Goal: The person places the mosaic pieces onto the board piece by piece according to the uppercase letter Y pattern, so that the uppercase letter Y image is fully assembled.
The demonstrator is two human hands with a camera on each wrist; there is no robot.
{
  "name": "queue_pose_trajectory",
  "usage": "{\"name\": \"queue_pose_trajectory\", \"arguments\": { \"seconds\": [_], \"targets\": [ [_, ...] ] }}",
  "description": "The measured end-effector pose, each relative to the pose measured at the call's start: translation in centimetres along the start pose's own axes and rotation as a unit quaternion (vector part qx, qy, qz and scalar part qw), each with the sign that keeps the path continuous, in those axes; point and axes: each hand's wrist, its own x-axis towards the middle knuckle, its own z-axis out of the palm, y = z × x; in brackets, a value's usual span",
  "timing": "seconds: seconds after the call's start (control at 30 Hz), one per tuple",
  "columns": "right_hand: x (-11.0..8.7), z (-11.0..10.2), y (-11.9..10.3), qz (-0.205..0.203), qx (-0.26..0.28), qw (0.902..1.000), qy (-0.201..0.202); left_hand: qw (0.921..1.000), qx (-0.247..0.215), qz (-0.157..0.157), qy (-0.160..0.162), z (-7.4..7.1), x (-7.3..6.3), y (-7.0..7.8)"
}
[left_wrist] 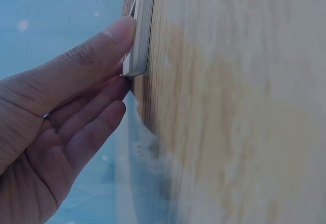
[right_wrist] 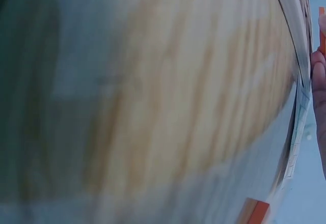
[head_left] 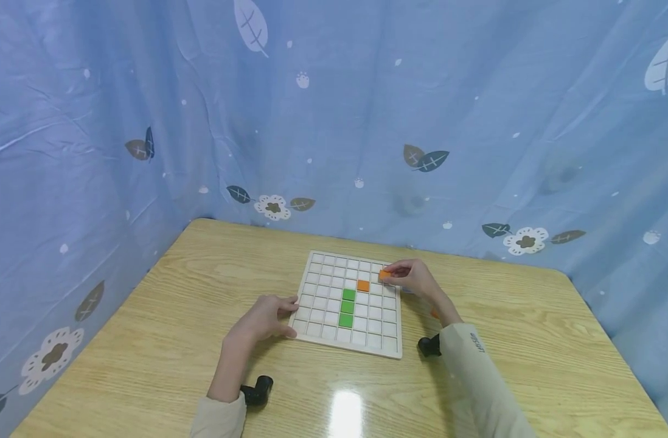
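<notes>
A square wooden grid board (head_left: 319,304) lies on the table, slightly turned. Several green tiles (head_left: 347,307) form a line in its cells, and an orange tile (head_left: 363,285) sits diagonally above them. At the board's front left corner, my left hand (head_left: 261,317) grips the edge; the left wrist view shows the thumb and fingers around the board's corner (left_wrist: 138,63). Over the far right part of the grid, my right hand (head_left: 416,281) pinches another orange tile (head_left: 385,275). Only part of that tile and some fingers (right_wrist: 319,76) show at the right wrist view's edge.
Right of the board, another orange piece (head_left: 435,313) lies partly behind the right forearm; an orange block (right_wrist: 259,212) shows in the right wrist view. Black wrist devices (head_left: 257,390) protrude near both sleeves. A blue patterned curtain (head_left: 334,121) hangs behind the wooden table (head_left: 202,274).
</notes>
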Motion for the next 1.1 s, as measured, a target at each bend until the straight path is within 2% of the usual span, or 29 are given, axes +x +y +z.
{"name": "queue_pose_trajectory", "arguments": {
  "seconds": [0.43,0.57,0.8,1.1],
  "targets": [
    [0.4,0.5,-0.3,-0.045,-0.048,0.9978,-0.005,1.0,0.001,-0.002,-0.001,-0.1,-0.2,0.1],
    [0.6,0.6,-0.3,-0.047,-0.07,0.9964,-0.008,1.0,0.002,-0.004,-0.004,-0.1,-0.2,0.1],
    [1.2,1.0,-0.5,-0.026,-0.083,0.9961,-0.012,0.9999,0.006,-0.008,-0.006,-0.3,-0.1,0.2],
    [1.4,1.3,-0.8,-0.043,-0.103,0.9937,-0.014,0.9999,0.004,-0.005,-0.01,-0.3,-0.1,0.1]
  ]
}}
